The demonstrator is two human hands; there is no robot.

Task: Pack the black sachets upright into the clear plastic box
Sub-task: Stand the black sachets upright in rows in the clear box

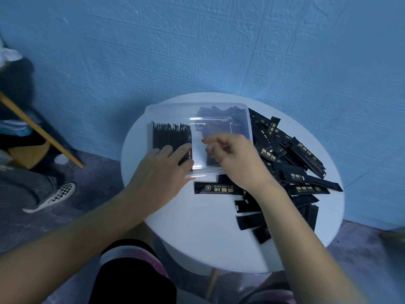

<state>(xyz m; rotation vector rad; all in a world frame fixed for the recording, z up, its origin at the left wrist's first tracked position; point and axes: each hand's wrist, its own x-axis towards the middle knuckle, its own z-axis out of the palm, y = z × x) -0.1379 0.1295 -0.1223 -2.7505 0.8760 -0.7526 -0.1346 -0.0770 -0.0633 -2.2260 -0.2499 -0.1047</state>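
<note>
**Sachets going into the clear box on a round white bench**

A clear plastic box (238,119) sits on the round white bench (197,227), a little above the middle of the frame. Along the box's left side stands a tight row of black sachets (168,136), on end and packed edge to edge. The centre of the box is bare, and more dark sachets show through its right wall, though blur hides how they stand.

The left hand (160,174) reaches in from the lower left. Its fingers (182,148) are spread flat and relaxed against the near end of the upright row, pressing rather than clasping anything.

The right hand (236,159) comes in from the lower right and hovers over the box's near right part. Its thumb and fingers are pinched together at the tips; whether a sachet sits between them I cannot tell, since dark shapes lie right behind.

To the right of the box, a loose pile of sachets (306,154) spreads across the bench toward its right edge, lying flat and crossing at many angles. 1 sachet with gold lettering (215,188) lies flat just below the box's near rim, between the 2 wrists.

At the left edge of the frame, a checkered shoe (59,195) rests on the floor.
</note>
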